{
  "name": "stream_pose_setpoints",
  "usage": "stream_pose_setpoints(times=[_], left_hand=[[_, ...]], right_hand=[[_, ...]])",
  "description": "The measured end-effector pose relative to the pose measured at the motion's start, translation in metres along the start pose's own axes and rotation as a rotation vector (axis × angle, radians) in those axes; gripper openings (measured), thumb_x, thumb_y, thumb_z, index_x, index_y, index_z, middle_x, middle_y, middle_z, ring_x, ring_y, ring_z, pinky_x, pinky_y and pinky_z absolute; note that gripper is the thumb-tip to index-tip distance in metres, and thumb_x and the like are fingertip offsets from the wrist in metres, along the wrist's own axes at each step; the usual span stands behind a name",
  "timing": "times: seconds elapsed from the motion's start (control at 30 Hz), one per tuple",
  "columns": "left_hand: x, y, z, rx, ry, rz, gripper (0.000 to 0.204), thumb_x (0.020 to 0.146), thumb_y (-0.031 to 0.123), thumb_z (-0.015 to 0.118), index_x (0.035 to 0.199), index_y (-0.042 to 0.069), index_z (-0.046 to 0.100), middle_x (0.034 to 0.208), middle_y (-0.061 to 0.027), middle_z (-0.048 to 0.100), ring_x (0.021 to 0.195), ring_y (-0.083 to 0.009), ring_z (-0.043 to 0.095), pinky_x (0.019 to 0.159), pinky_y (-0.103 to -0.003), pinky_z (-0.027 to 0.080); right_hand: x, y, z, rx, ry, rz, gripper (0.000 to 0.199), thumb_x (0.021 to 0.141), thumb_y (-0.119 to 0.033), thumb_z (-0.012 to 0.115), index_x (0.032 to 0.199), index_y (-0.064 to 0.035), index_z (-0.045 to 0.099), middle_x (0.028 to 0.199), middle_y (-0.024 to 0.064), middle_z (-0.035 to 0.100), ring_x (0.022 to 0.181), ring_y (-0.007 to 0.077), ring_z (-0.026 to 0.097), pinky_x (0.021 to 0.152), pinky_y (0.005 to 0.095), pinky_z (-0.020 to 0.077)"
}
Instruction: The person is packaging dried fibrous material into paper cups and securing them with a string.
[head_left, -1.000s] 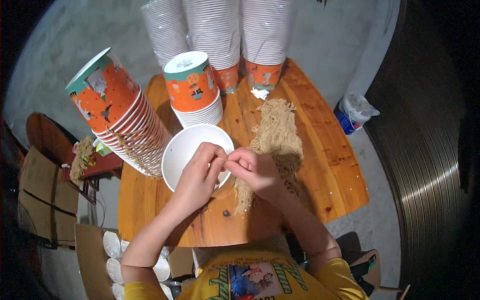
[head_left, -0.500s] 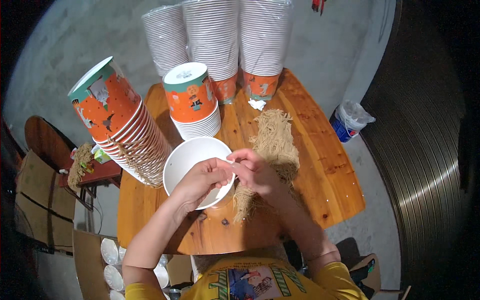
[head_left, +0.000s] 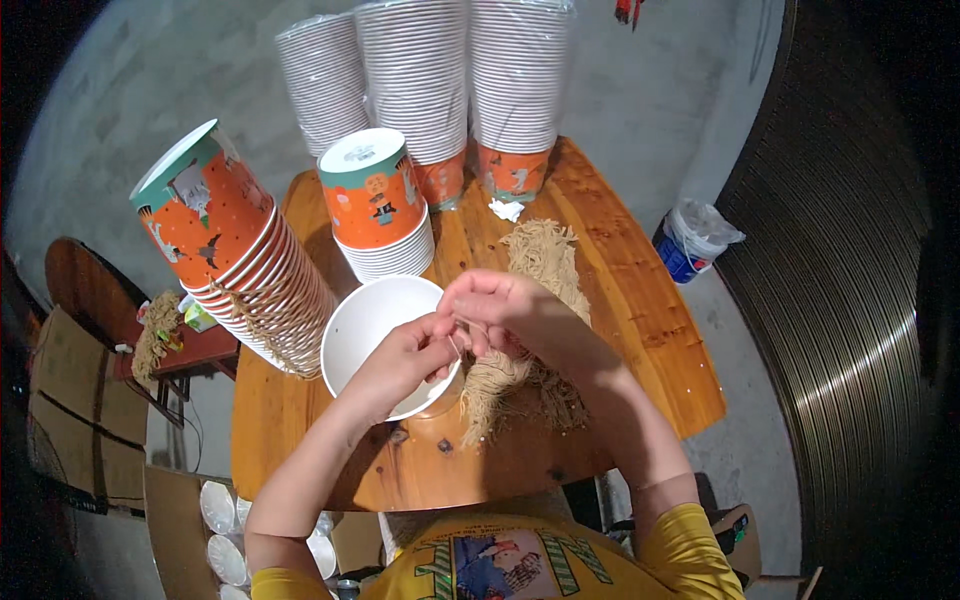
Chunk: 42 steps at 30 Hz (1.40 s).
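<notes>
Fingers (head_left: 425, 328) with strand (head_left: 455, 346), beyond lettered shirt (head_left: 500, 550)

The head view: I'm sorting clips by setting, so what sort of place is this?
Probably a small makeshift workroom, though it could be part of a home: stacked paper buckets and a bundle of tan strands share a wooden table.

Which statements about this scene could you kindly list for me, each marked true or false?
The bare left hand and right hand are above the brown wooden table. True.
The tan stringy fibre bundle lies left of the round white open tub. False: the bundle lies right of it.
A crumpled white wad rests on the table. True.
The blue-and-white bucket stands on the table. False: the bucket stands on the grey floor.
</notes>
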<state>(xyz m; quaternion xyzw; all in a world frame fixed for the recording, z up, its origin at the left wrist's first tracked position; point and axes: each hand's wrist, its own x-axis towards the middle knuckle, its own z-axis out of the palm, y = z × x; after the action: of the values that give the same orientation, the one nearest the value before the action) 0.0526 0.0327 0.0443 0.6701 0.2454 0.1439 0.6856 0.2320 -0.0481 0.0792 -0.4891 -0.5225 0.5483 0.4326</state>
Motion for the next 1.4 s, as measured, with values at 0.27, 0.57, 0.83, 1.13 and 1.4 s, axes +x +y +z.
stream_pose_setpoints(times=[0.27, 0.57, 0.83, 1.13, 1.4], left_hand=[[-0.003, 0.003, -0.001, -0.005, -0.063, -0.031, 0.016, 0.093, 0.016, 0.054, 0.097, 0.003, 0.061, 0.076, 0.0037, 0.052, 0.066, -0.004, 0.046, 0.061, -0.019, 0.038], [-0.003, -0.003, -0.004, -0.048, -0.006, -0.043, 0.014, 0.093, 0.017, 0.056, 0.093, 0.004, 0.061, 0.074, 0.0045, 0.054, 0.063, -0.0023, 0.046, 0.057, -0.017, 0.037], [0.006, 0.001, 0.001, -0.083, 0.022, -0.079, 0.01, 0.091, 0.01, 0.053, 0.092, 0.003, 0.06, 0.075, 0.0042, 0.053, 0.063, -0.0026, 0.045, 0.057, -0.018, 0.037], [0.001, 0.003, 0.001, -0.051, 0.001, -0.031, 0.01, 0.089, 0.009, 0.055, 0.096, 0.003, 0.058, 0.083, 0.0015, 0.055, 0.069, -0.0044, 0.048, 0.062, -0.019, 0.039], [0.001, 0.0, -0.001, -0.167, -0.032, -0.1, 0.01, 0.087, 0.009, 0.058, 0.095, 0.004, 0.057, 0.082, 0.0014, 0.056, 0.069, -0.0053, 0.05, 0.063, -0.019, 0.04]], right_hand=[[0.013, 0.015, -0.015, 0.346, 0.11, -0.172, 0.026, 0.096, -0.025, 0.048, 0.108, -0.0031, 0.056, 0.102, 0.0059, 0.063, 0.069, 0.0042, 0.057, 0.047, 0.0139, 0.0398], [0.013, -0.028, -0.011, -0.186, 0.198, -0.244, 0.016, 0.094, -0.017, 0.053, 0.095, -0.0044, 0.062, 0.084, 0.0, 0.062, 0.067, 0.0038, 0.055, 0.06, 0.0197, 0.0453], [-0.015, 0.042, 0.015, -0.734, 0.423, -0.381, 0.019, 0.085, -0.024, 0.064, 0.092, -0.0071, 0.058, 0.076, 0.008, 0.059, 0.068, 0.0235, 0.062, 0.062, 0.0357, 0.05], [-0.019, 0.041, 0.028, -0.623, 0.559, -0.358, 0.009, 0.084, -0.012, 0.066, 0.081, -0.0063, 0.06, 0.065, 0.0028, 0.055, 0.056, 0.0133, 0.052, 0.051, 0.0297, 0.0408], [-0.018, 0.051, 0.036, -0.246, 0.571, -0.251, 0.009, 0.086, -0.01, 0.063, 0.081, -0.0051, 0.059, 0.064, -0.0082, 0.046, 0.057, 0.0004, 0.038, 0.05, 0.0198, 0.0316]])
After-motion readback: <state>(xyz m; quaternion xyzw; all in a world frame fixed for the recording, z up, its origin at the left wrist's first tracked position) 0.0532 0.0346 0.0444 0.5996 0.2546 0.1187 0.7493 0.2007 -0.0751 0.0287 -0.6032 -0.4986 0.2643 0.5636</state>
